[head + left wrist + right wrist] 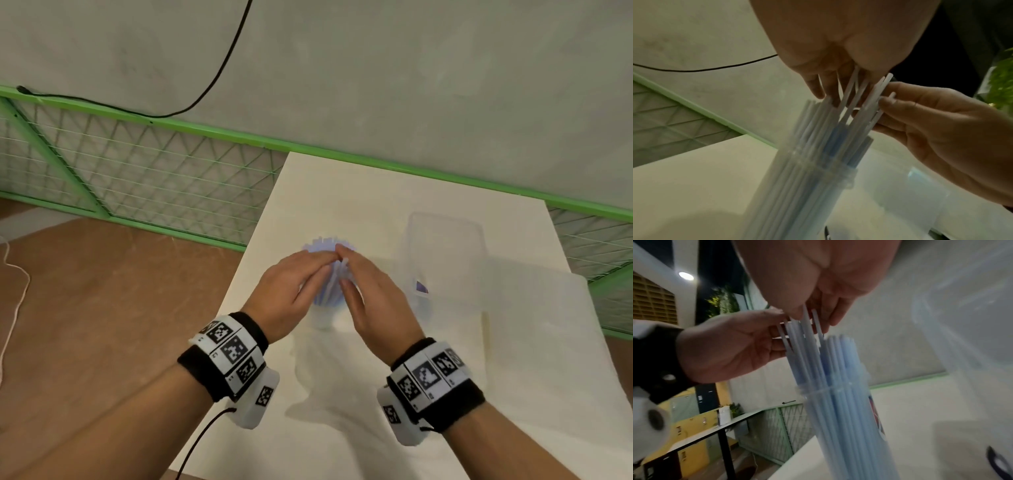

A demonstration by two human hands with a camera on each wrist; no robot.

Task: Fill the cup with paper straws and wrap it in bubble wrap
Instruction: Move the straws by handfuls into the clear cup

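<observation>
A clear plastic cup stands on the white table, packed with pale blue and white paper straws. Both hands meet over the straw tops. My left hand comes in from the left and pinches a few loose straws between thumb and fingers. My right hand closes on the same tuft from the right, thumb pressed against the straws. The cup wall shows the straws inside it. A translucent bubble wrap sheet lies flat at the right of the table.
A clear plastic container stands just right of the cup. One pale straw lies near the sheet's left edge. A green mesh railing runs behind the table, with a black cable on the wall. Brown floor lies to the left.
</observation>
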